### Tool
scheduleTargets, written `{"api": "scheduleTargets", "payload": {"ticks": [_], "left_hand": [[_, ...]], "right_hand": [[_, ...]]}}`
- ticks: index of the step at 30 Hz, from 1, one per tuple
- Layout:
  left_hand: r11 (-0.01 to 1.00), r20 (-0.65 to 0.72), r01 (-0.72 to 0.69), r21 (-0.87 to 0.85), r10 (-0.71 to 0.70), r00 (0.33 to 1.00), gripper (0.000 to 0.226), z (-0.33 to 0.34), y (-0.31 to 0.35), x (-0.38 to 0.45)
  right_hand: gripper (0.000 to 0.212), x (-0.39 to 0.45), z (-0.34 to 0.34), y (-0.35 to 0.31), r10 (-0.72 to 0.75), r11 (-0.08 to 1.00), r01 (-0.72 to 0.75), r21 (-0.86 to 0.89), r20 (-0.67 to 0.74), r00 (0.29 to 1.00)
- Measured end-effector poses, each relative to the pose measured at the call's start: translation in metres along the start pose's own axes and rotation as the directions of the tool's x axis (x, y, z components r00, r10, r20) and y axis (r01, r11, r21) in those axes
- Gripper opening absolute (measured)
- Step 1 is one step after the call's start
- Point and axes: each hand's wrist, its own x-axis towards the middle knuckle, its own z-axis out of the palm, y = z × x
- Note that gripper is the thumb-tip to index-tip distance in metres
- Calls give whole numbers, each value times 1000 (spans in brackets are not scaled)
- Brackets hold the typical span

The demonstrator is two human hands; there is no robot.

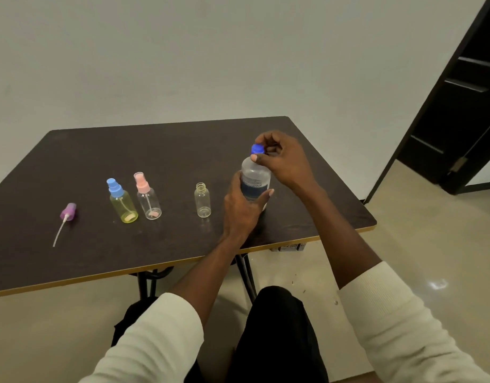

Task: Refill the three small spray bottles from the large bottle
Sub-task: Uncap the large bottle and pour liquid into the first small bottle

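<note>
The large clear bottle [255,176] stands upright on the dark table [160,150], right of centre. My left hand [242,208] wraps around its lower body. My right hand [282,158] pinches its blue cap [257,148] from above. Just left of it stands a small clear bottle [202,200] with an open threaded neck. Further left are a small clear bottle with a pink sprayer [148,197] and a yellow one with a blue sprayer [121,201]. A purple spray head [67,212] with its dip tube lies flat at the far left.
The table's gold-trimmed front edge [155,268] runs across in front of my knees. A dark door frame [459,106] stands at the right, beyond the table's right corner. A pale wall rises behind the table.
</note>
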Motion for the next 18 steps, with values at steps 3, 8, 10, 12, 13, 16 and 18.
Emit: {"api": "scheduleTargets", "payload": {"ticks": [3, 8, 10, 12, 13, 16, 18], "left_hand": [[1000, -10, -4, 12, 4, 1000, 78, 0, 0, -1], [1000, -9, -5, 21, 5, 1000, 76, 0, 2, -1], [1000, -9, 1, 10, -1, 1000, 76, 0, 3, -1], [1000, -13, 9, 14, -8, 1000, 77, 0, 3, -1], [1000, -17, 12, 12, -11, 1000, 77, 0, 2, 0], [1000, -16, 4, 3, -4, 1000, 74, -1, 2, 0], [1000, -22, -8, 3, 8, 1000, 73, -1, 1, 0]], "right_hand": [[28, 2, -5, 4, 2, 999, -5, 47, 48, 999], [27, 1, 0, 5, -22, 999, 22, 33, 17, 1000], [23, 1, 0, 5, -16, 998, 17, 67, -14, 1000], [22, 0, -1, 4, 27, 984, -16, 180, -58, 998], [22, 0, -3, 4, 55, 962, -27, 272, -96, 994], [21, -3, -9, 8, 133, 899, -6, 438, -261, 956], [19, -6, -10, 23, 179, 934, -52, 353, -339, 924]]}}
